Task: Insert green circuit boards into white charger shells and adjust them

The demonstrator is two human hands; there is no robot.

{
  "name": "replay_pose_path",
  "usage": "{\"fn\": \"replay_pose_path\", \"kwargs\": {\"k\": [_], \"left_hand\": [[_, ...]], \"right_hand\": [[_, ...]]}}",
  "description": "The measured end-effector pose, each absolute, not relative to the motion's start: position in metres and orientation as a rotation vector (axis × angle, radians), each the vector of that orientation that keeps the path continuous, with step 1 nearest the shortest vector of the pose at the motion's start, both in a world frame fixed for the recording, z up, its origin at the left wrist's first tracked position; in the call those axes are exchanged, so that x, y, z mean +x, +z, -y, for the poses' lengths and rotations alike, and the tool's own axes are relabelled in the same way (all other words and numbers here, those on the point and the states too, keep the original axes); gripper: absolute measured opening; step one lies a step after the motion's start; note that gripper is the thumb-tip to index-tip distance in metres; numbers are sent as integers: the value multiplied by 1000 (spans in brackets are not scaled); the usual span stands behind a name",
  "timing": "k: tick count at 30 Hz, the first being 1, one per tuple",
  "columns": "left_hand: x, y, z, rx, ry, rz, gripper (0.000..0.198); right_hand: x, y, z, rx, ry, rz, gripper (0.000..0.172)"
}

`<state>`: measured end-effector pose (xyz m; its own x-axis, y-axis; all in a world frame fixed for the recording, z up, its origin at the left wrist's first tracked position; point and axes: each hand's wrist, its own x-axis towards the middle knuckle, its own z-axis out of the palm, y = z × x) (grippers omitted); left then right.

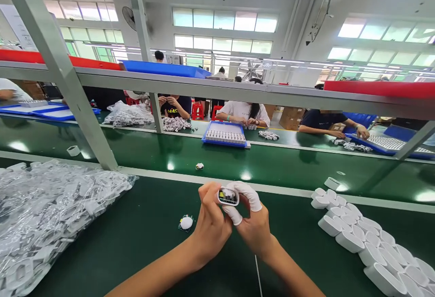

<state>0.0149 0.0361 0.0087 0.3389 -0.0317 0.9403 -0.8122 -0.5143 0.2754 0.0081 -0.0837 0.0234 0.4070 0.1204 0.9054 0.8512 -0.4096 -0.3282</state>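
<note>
Between both hands, above the green work surface, is a white oval plastic housing [237,199] with its open end facing me. A small circuit board [227,194] with yellow and dark parts shows inside it. My left hand [214,224] grips the housing's left side with its fingers closed. On the right side, my right hand [253,220] pinches it, with white finger covers on the thumb and a finger. Left of my hands, a loose circuit board [186,223] with a round white part lies on the surface.
A clear plastic bag [68,211] of white parts lies at left. Several white housings [370,238] stand in rows at right. Farther off, a small part [199,166] rests on the green belt [278,165]. A metal frame [74,79] crosses in front; co-workers sit beyond.
</note>
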Motion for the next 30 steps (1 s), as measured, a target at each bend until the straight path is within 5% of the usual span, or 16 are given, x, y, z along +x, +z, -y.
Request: {"fn": "replay_pose_path", "kwargs": {"k": [9,26,30], "left_hand": [[3,9,-36,1750,1133,780,74],[0,17,-40,1624,1037,794,79],[1,19,-44,1667,1213,862,82]], "right_hand": [[-3,52,94,-1823,-822,1014,17],[-7,53,96,-1820,-883,1020,33],[-11,58,99,-1870,-856,1123,20]]}}
